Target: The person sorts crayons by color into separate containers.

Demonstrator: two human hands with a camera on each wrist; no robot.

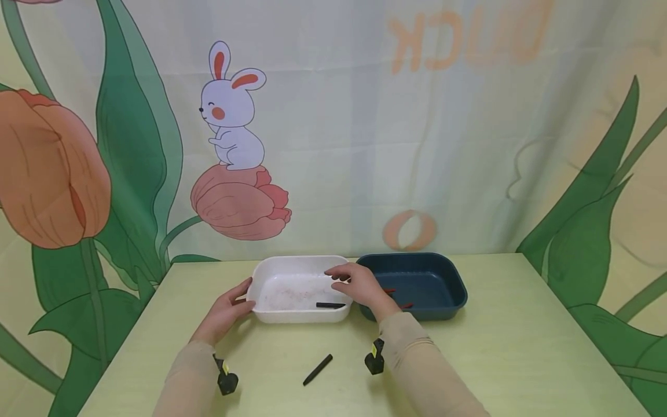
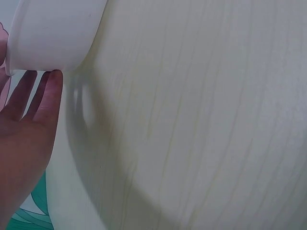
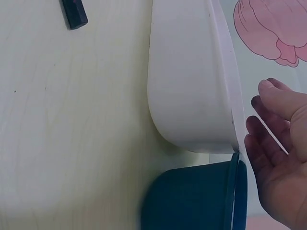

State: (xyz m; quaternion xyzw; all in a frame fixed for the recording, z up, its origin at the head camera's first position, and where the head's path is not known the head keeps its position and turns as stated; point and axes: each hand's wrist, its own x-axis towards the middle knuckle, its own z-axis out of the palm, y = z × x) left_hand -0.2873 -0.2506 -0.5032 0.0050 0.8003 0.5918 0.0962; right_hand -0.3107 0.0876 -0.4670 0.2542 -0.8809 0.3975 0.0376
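Note:
A white basin (image 1: 299, 316) stands on the table, raised-rimmed with rounded corners. At its left end my left hand (image 1: 223, 315) holds the rim and end wall; the left wrist view shows fingers (image 2: 50, 98) against the outside of the wall. Over the basin's right end hovers my right hand (image 1: 359, 285), fingers loosely bent and nothing between them. Inside the basin lies a black pen-like stick (image 1: 330, 305). Another black pen-like stick (image 1: 318, 369), tapered at one end, lies on the table in front.
A dark blue basin (image 1: 438, 313) stands right beside the white one, their rims meeting. Red slim sticks (image 1: 406, 306) lie in it, partly hidden by my right wrist. Behind the table (image 1: 521, 347) hangs a printed curtain (image 1: 333, 145) with flowers and a rabbit.

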